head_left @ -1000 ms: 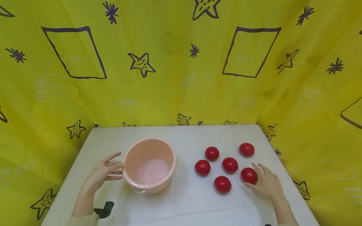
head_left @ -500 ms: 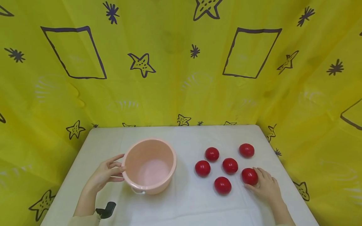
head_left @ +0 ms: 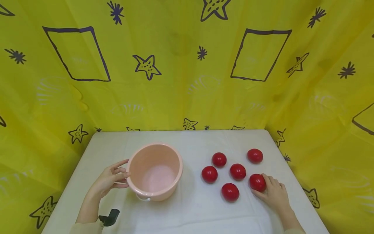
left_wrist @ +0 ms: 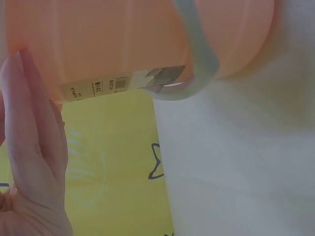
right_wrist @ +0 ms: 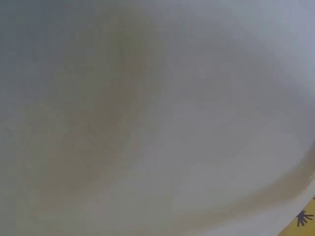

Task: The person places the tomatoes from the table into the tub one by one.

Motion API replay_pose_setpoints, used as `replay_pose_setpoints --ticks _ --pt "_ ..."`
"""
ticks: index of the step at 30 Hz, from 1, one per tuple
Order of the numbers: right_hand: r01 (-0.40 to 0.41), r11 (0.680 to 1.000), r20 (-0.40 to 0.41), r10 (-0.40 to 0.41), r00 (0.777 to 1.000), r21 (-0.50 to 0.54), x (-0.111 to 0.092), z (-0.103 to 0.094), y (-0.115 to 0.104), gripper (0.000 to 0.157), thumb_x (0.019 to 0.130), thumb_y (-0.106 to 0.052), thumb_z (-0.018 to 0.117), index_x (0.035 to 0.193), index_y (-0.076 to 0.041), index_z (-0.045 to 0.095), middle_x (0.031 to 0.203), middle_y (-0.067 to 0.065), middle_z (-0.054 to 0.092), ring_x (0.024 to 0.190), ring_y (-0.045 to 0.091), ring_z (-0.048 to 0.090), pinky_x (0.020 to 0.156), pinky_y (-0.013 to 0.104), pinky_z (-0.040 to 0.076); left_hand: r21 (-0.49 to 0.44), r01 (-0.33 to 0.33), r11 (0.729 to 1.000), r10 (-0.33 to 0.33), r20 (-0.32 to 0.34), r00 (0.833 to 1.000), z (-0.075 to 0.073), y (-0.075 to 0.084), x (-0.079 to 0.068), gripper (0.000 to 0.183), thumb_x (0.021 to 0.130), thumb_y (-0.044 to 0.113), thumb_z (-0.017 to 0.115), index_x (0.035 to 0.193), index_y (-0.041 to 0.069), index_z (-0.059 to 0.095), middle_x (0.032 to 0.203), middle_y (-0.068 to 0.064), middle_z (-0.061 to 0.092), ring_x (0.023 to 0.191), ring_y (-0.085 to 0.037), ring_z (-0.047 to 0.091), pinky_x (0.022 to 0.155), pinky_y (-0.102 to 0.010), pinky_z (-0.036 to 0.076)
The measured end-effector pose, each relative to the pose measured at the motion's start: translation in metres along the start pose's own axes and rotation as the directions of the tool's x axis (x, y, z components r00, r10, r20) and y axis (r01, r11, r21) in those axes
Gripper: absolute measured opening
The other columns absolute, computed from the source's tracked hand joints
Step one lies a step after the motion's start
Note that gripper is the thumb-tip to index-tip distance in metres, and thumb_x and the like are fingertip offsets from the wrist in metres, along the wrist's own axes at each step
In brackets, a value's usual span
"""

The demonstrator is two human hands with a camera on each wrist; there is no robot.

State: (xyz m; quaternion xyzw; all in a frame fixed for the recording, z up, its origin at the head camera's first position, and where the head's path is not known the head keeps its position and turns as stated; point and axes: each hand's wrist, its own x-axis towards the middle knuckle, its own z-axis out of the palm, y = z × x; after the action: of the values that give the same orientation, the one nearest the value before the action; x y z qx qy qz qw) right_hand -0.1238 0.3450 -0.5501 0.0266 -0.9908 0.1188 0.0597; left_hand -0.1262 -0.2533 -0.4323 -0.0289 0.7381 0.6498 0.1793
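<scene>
Right fingers: gripping one glossy red ball | left of these: five similar balls | left fingers: pinching one smooth bucket

A white table, faintly creased toward the front, carries a pale pink bucket on its left half — mouth up — and six red balls on its right. Four lie in a loose group nearer the bucket, apart from one another, while a fifth ball lies farther back toward the right edge. The sixth ball, in front of that one, seems to rest on the surface too — its underside is hard to make out.
</scene>
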Motion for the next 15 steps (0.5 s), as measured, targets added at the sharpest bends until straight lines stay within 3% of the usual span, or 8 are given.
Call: replay_pose_setpoints --ticks 4,7,11,15 --pt "0.024 0.999 0.010 -0.024 1.000 -0.034 0.005 -0.014 -0.005 0.082 0.065 -0.052 0.073 0.123 -0.001 0.043 0.113 0.027 0.049 0.101 0.044 0.043 0.086 0.065 0.030 -0.004 -0.003 1.000 0.003 0.013 1.000 -0.001 0.000 0.001 0.070 0.086 0.008 0.060 0.142 -0.001 0.019 0.094 -0.014 0.057 0.076 -0.023 0.066 0.069 -0.039 0.055" --pt "0.076 0.995 -0.042 -0.079 0.996 -0.068 0.012 -0.030 -0.012 0.079 0.063 -0.046 0.076 0.120 -0.001 0.045 0.108 0.025 0.052 0.099 0.042 0.045 0.084 0.064 0.033 -0.012 -0.001 1.000 0.001 0.021 1.000 0.000 -0.001 0.001 0.070 0.086 0.007 0.060 0.142 -0.001 0.018 0.094 -0.013 0.058 0.076 -0.023 0.066 0.069 -0.039 0.055" --pt "0.185 0.974 -0.151 -0.203 0.967 -0.129 0.030 -0.052 -0.027 0.076 0.059 -0.041 0.077 0.117 -0.002 0.048 0.103 0.022 0.055 0.094 0.037 0.048 0.081 0.060 0.038 -0.021 0.005 1.000 -0.005 0.015 1.000 0.000 -0.001 0.001 0.070 0.087 0.006 0.059 0.142 0.000 0.017 0.093 -0.011 0.058 0.075 -0.022 0.066 0.069 -0.039 0.055" --pt "0.264 0.952 -0.177 -0.290 0.940 -0.157 0.051 -0.073 -0.054 0.080 0.057 -0.043 0.079 0.120 -0.003 0.048 0.108 0.021 0.053 0.098 0.036 0.047 0.083 0.059 0.038 -0.021 0.004 1.000 -0.004 0.009 1.000 0.001 0.001 0.001 0.069 0.088 0.005 0.058 0.143 0.000 0.017 0.093 -0.011 0.057 0.075 -0.022 0.065 0.068 -0.038 0.056"
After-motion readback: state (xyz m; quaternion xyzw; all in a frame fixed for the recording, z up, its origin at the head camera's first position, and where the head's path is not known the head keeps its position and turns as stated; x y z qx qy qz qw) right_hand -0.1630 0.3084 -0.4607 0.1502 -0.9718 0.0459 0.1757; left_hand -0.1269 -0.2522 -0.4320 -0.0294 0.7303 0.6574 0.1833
